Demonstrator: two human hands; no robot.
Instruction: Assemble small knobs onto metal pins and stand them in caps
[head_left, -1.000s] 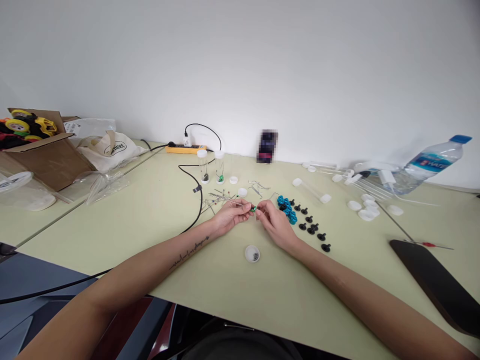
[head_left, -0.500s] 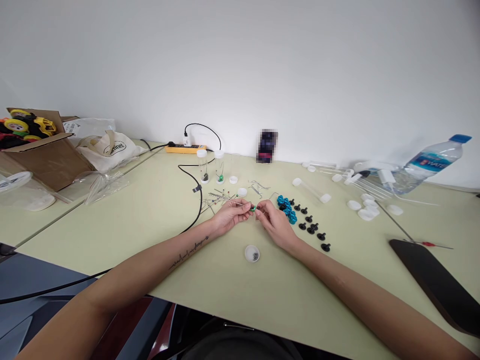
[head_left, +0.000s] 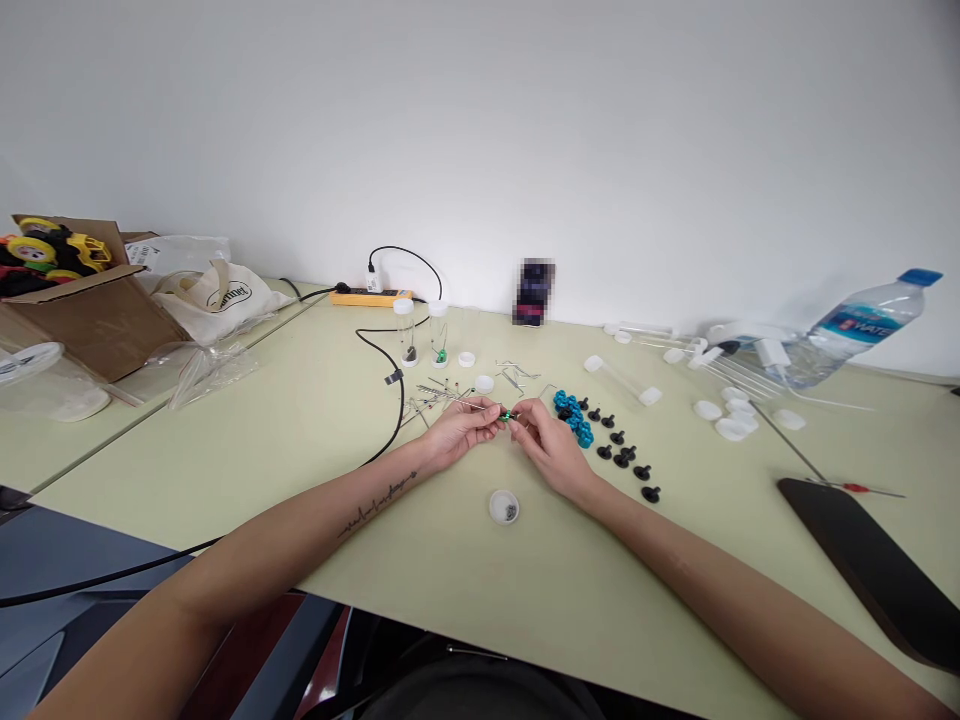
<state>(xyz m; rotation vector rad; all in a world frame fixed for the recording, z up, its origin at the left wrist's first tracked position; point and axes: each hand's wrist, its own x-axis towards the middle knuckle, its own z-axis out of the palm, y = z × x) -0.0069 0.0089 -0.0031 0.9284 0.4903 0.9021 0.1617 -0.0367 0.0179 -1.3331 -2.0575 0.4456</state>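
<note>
Both hands meet over the middle of the table. My left hand (head_left: 466, 432) is closed, its thumb and fingers pinching a small shiny green part (head_left: 508, 415). A thin metal rod (head_left: 471, 403) runs out from the left fingers toward the upper left. From the other side, the fingertips of my right hand (head_left: 553, 445) are closed on the green part's right end, where something dark shows. Fingers hide much of it. Below the hands sits a small white cap (head_left: 504, 507) with tiny metal pieces inside. Blue knobbed parts (head_left: 573, 415) lie just right of my right hand.
Black flanged pieces (head_left: 622, 460) spread to the right. Loose metal rods (head_left: 431, 398) and bent hex keys (head_left: 516, 374) lie behind the hands. Two capped clear tubes (head_left: 439, 333) stand near a power strip (head_left: 373, 298). A water bottle (head_left: 862, 325) leans at right.
The green part shows slightly more between the fingertips. Otherwise both hands stay in nearly the same place.
</note>
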